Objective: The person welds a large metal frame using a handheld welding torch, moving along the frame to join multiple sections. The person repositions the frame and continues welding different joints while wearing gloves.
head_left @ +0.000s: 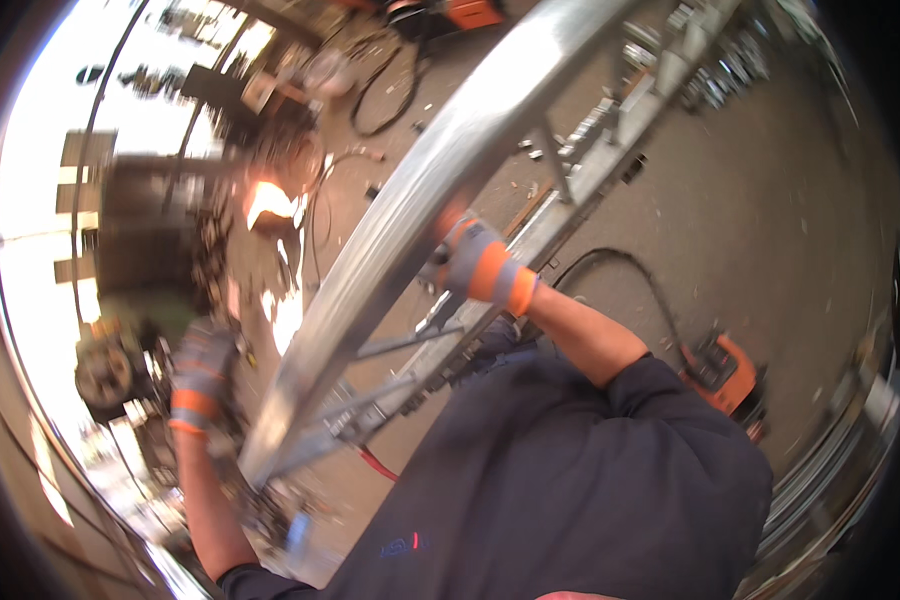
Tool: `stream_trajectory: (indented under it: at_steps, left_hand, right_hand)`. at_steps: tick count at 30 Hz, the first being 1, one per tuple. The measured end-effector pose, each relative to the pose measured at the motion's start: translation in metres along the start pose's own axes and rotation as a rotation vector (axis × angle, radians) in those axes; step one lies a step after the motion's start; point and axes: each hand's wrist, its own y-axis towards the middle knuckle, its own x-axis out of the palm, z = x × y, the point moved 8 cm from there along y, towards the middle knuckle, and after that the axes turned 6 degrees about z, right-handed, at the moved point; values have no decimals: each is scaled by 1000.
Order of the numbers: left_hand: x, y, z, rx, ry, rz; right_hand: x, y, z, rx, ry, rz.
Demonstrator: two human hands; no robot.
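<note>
The dark shirt [570,480] bears a small mark [405,546], unreadable. Beyond it slants the metal frame [400,220] — silvery, shiny, with struts. The gloved right hand [478,265] is at its broad rail, the gloved left hand [205,365] left of it — both blurred, each grip I cannot tell. Below spreads a littered brown floor [750,210].

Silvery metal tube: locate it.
The silvery metal tube slants across the head view from the top edge to lower left, passing beside the gloved right hand.
</note>
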Motion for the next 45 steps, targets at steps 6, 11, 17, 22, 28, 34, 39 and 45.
stream_trajectory:
  at_steps: [6,11,17,22,28,34,39,45]
  left_hand:
    - [-38,-65,-38,-1940,-1002,-985]
    - [-177,18,178,-2897,-1198,-1181]
    - [-153,78,437,-3129,-1656,-1411]
    - [-146,106,493,-2244,-1803,-1524]
    - [-152,96,500,-2942,-1651,-2070]
    - [-113,84,460,-2666,-2076,-2317]
    - [-105,75,452,-2801,-2163,-2311]
    - [-103,68,442,-2663,-2195,-2295]
  right_hand:
    - [33,2,90,36,495,-110]
    - [64,14,166,84,390,18]
    - [85,60,215,499,351,117]
    - [98,66,240,685,368,145]
    - [105,63,279,828,191,90]
    - [108,59,281,847,183,104]
    - [111,55,277,939,189,70]
    - [106,49,297,923,127,44]
